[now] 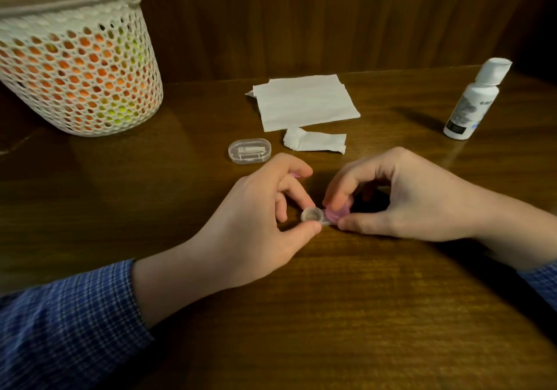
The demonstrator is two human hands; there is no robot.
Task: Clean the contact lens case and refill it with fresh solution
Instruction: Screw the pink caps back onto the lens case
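Left hand (271, 206) pinches the lens case (313, 216) steady on the worktop (331, 314) so right hand (401, 200) can grip the pink cap (339, 211).

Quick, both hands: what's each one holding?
Left hand: pinching the contact lens case at its uncapped well.
Right hand: gripping the pink cap on the other well.

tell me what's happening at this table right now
A person is working on a small contact lens case on the wooden table. The left hand pinches the uncapped clear well, while the right hand grips the pink cap on the other well. Behind lie a flat tissue, a crumpled tissue, a clear oval box and the closed solution bottle.
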